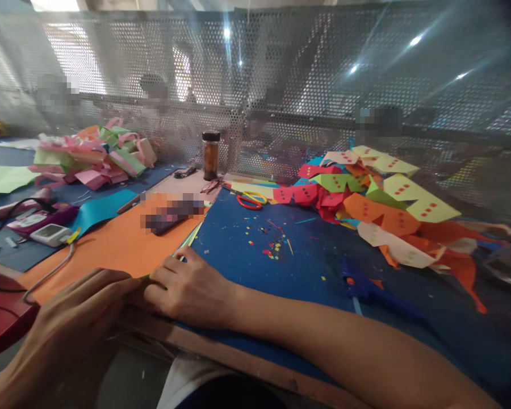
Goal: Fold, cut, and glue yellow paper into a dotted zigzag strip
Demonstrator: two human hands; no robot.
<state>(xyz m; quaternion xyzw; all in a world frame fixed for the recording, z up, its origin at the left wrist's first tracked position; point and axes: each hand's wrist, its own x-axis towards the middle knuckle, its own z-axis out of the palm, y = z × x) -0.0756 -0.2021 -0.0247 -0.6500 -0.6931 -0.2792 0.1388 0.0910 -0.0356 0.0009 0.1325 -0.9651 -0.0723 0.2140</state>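
Observation:
My left hand [85, 304] is bent over the near edge of the table, its fingers pressed together and pointing right. My right hand [191, 289] is curled close beside it, with a ring on one finger. Between the fingertips of both hands shows a small sliver of green paper [145, 277]; the rest is hidden by the fingers. Under and behind the hands lies a large orange sheet [106, 238] on top of other coloured sheets. A dark phone-like object [166, 222], partly blurred out, rests on that sheet.
Red-and-yellow-handled scissors [251, 200] lie near a brown jar [211, 159]. Paper scraps [275, 247] dot the blue table [247, 284]. Folded colourful paper [383, 210] and a blue glue gun [375, 292] are right. Pink-green paper pieces [96, 153] and a white device [51, 234] are left.

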